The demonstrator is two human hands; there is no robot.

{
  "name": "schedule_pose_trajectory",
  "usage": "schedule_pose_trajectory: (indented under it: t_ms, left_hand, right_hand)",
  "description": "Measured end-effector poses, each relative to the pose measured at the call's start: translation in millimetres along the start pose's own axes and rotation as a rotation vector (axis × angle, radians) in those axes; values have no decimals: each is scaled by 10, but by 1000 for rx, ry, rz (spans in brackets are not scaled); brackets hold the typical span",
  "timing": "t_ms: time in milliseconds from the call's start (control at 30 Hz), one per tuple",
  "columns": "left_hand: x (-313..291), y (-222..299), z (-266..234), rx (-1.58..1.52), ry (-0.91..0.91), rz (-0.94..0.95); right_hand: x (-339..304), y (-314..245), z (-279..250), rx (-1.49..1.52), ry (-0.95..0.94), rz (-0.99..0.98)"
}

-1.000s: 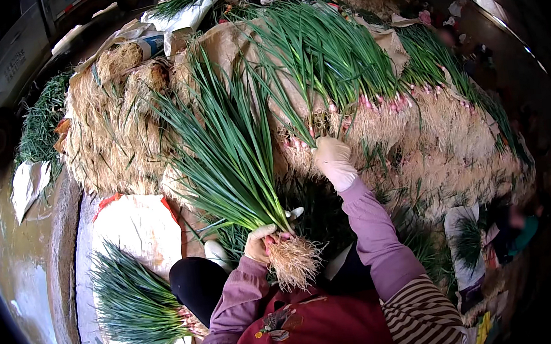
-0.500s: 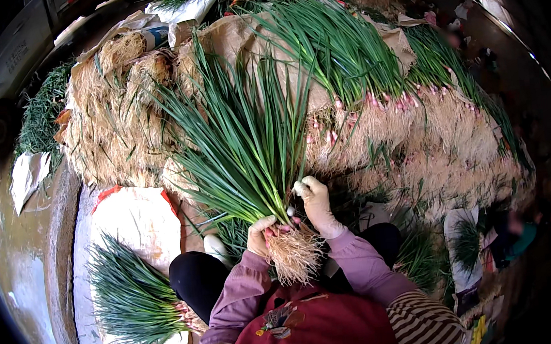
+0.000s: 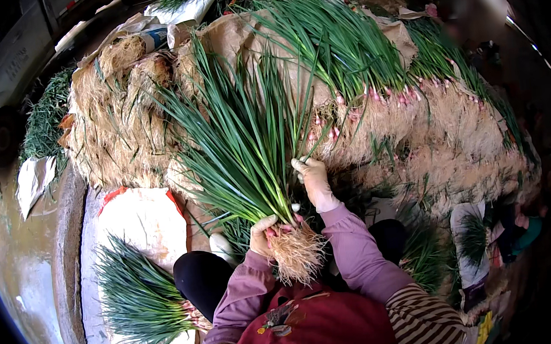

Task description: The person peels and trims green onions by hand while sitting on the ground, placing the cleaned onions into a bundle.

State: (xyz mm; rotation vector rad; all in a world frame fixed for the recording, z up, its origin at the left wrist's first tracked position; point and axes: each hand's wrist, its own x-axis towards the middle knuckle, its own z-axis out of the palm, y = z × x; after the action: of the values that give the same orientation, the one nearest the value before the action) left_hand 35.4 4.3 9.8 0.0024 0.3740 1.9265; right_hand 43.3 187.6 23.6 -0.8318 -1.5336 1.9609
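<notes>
My left hand (image 3: 265, 235), in a pale glove, is closed round the base of a large bunch of spring onions (image 3: 243, 135). The pink bulbs show beside its fingers. Below them hang the straw-coloured roots (image 3: 298, 254), while the long green leaves fan out away from me. At the right edge of the bunch, my gloved right hand (image 3: 314, 180) is closed in a pinch on a thin green leaf (image 3: 304, 144). The tips of its fingers partly hide where the leaf ends.
Ahead lies a big heap of spring onions (image 3: 337, 48), roots facing me, with a dry root pile (image 3: 120, 120) at its left. Another bunch (image 3: 138, 289) rests on a white sack (image 3: 145, 216) at my left. A vehicle wheel (image 3: 3, 135) stands far left.
My right hand has moved slightly up and away from the bulbs, along the bunch's right edge, drawing a leaf outward. My left hand keeps its hold on the bunch.
</notes>
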Motion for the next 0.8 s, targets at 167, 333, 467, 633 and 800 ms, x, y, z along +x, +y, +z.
schedule_pose_trajectory:
  t_ms: [167, 333, 467, 633, 800]
  left_hand:
    - [11, 11, 71, -4, -169, 96]
    - [-11, -16, -91, -54, -71, -81]
    - [-33, 3, -97, -84, -40, -114]
    - [-56, -68, -80, -114, -62, -22]
    - [-30, -71, 25, -145, -119, -3]
  right_hand:
    - [-72, -46, -529, -606, 17, -193]
    - [-551, -378, -214, -1025, -248, -552]
    - [-569, -270, -130, -1223, -268, -842]
    - [-699, 2, -164, -261, -259, -45]
    - [-358, 311, -688, -855, -31, -59]
